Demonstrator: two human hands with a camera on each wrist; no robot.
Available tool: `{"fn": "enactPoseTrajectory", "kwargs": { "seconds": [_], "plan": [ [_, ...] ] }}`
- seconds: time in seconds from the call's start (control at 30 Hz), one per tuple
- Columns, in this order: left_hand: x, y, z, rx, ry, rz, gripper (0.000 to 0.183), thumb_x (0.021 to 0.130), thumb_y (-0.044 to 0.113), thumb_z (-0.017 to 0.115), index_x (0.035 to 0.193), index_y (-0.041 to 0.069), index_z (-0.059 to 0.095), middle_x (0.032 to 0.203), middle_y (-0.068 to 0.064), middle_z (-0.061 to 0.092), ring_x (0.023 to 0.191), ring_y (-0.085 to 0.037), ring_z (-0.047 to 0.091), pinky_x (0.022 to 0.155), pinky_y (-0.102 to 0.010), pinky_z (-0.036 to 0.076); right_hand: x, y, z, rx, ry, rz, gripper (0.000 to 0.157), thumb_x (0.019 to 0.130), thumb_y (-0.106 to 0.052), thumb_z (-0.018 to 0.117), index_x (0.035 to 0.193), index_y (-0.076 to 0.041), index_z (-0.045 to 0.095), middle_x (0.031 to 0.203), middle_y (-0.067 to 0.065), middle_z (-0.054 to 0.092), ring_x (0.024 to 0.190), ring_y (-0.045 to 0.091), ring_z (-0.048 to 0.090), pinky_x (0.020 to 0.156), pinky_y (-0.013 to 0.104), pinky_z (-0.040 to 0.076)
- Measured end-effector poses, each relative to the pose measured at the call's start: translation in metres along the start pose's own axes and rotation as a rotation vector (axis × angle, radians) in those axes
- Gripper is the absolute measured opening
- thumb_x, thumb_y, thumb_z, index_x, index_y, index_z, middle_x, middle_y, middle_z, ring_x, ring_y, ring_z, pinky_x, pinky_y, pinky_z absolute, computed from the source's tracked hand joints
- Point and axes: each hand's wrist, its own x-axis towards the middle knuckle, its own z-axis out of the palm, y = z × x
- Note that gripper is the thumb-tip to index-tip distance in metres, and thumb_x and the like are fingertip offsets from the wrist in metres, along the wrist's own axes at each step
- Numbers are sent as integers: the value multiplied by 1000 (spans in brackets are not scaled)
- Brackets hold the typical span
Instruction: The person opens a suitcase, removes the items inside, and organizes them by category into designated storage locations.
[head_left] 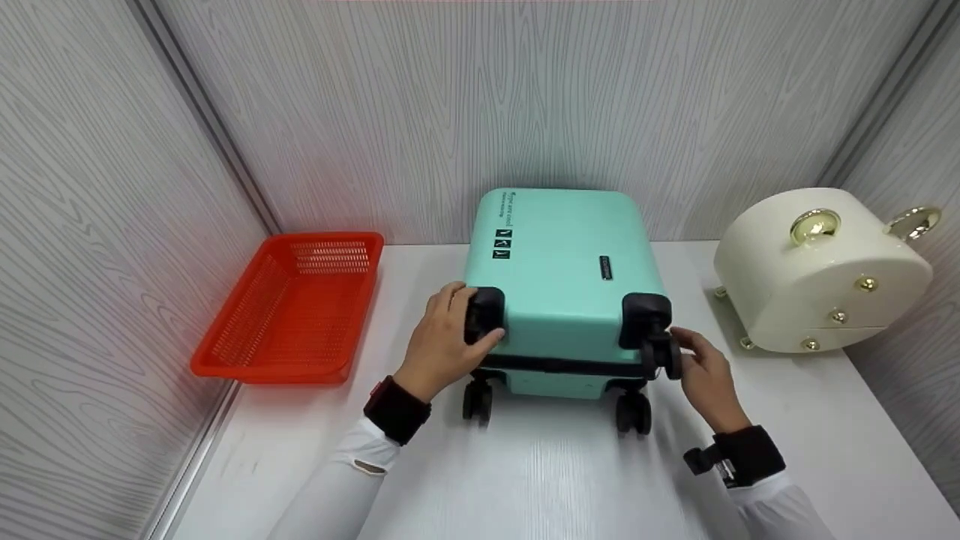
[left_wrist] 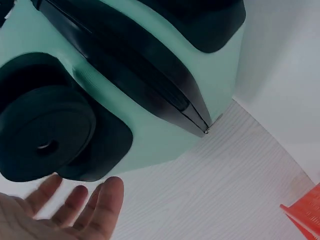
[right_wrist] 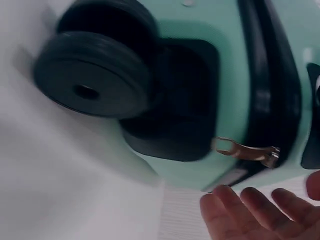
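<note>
A mint-green suitcase [head_left: 562,259] lies flat on the white surface, its wheeled end toward me. Beside its near left corner is my left hand [head_left: 450,341], thumb and fingers spread around the black wheel housing [head_left: 489,304]. In the left wrist view, the fingers [left_wrist: 107,205] extend right by a wheel [left_wrist: 47,132]. My right hand [head_left: 707,379] is at the near right corner, fingertips close to the upper wheel [head_left: 660,356]. Loosely bent fingers [right_wrist: 255,210] show below a metal zipper pull [right_wrist: 245,151] in the right wrist view.
To the left stands a red plastic basket [head_left: 352,307]. A cream rounded case [head_left: 784,277] with gold handles and knobs stands on the right. Behind the suitcase rises a wood-patterned panel [head_left: 555,97], with similar panels at both sides.
</note>
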Motion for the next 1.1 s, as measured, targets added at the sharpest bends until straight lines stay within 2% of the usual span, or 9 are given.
{"fn": "enactPoseTrajectory", "kwargs": {
  "seconds": [0.1, 0.27, 0.37, 0.5, 0.53, 0.73, 0.83, 0.97, 1.1],
  "plan": [
    [11, 0, 0, -50, -91, 30, 74, 98, 42, 81, 154, 2, 54, 164, -23, 49, 153, -44, 46, 123, -58, 45, -6, 10, 6, -61, -11, 54, 47, 101, 2, 56, 148, 7, 59, 132, 27, 69, 87, -12, 63, 75, 17, 53],
    [24, 4, 0, -45, -179, 38, 79, 98, 46, 80, 159, 3, 53, 167, -22, 48, 160, -46, 37, 127, -59, 39, -14, 15, 12, -89, 53, 17, 35, 88, 12, 64, 122, 10, 72, 104, 21, 78, 74, -6, 66, 67, 16, 53],
    [26, 6, -1, -11, -188, 28, 80, 97, 49, 81, 156, 1, 55, 165, -22, 51, 159, -44, 40, 125, -59, 42, -19, 16, 14, -203, 76, -86, 12, 92, 11, 65, 97, 6, 75, 79, 13, 72, 64, 1, 58, 61, 18, 46],
    [27, 8, -2, 27, -177, 39, 79, 99, 50, 78, 154, -1, 56, 163, -24, 53, 157, -44, 43, 122, -59, 45, -26, 14, 16, -381, 59, -209, 23, 100, 9, 58, 81, -1, 66, 64, 1, 50, 59, 13, 45, 56, 26, 38],
    [27, 8, -1, 30, -176, 43, 78, 99, 50, 77, 155, -1, 56, 162, -25, 53, 157, -45, 43, 122, -59, 45, -29, 14, 17, -419, 59, -233, 24, 101, 8, 57, 80, -2, 64, 64, 0, 47, 58, 15, 43, 56, 28, 37],
    [26, 6, 3, 30, -165, 61, 77, 101, 50, 75, 155, -2, 55, 163, -25, 52, 157, -45, 43, 121, -60, 46, -53, 9, 38, -511, 76, -396, 10, 101, 8, 64, 102, 7, 74, 78, 15, 74, 61, 14, 58, 55, 31, 48],
    [26, 6, 3, 33, -154, 68, 78, 101, 50, 75, 156, -2, 55, 163, -25, 52, 156, -45, 43, 121, -60, 46, -59, 5, 53, -531, 70, -469, 13, 99, 7, 67, 110, 9, 74, 84, 17, 76, 62, 14, 63, 55, 31, 52],
    [26, 6, 3, 24, -140, 71, 78, 100, 51, 75, 155, -2, 56, 162, -25, 53, 156, -46, 44, 121, -60, 46, -60, -5, 71, -542, 56, -530, 6, 98, 7, 71, 101, 2, 70, 76, 10, 71, 62, 14, 67, 55, 31, 53],
    [25, 5, 2, 16, -131, 66, 78, 99, 52, 77, 153, -1, 59, 160, -25, 55, 155, -45, 46, 119, -60, 48, -57, -16, 88, -559, 31, -614, 18, 95, 8, 75, 90, -5, 63, 68, 4, 62, 59, 14, 65, 53, 30, 52]
  ]
}}
